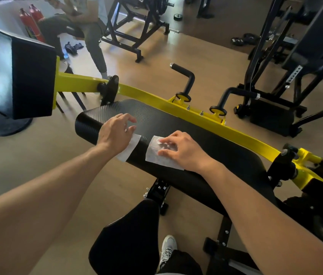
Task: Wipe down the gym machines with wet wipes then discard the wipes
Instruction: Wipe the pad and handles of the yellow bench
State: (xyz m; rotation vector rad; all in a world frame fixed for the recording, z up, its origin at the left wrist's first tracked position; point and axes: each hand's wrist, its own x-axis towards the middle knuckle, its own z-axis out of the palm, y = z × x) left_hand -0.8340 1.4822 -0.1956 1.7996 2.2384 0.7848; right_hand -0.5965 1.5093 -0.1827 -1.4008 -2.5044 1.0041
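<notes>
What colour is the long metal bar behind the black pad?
The bar is bright yellow, seen in the head view.

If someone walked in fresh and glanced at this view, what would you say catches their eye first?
Most likely the two hands at the centre: the left hand and the right hand each press a white wipe, the left wipe and the right wipe, flat on the black pad. Next comes the bright yellow frame running diagonally behind the pad. A seated person is at the upper left.
</notes>
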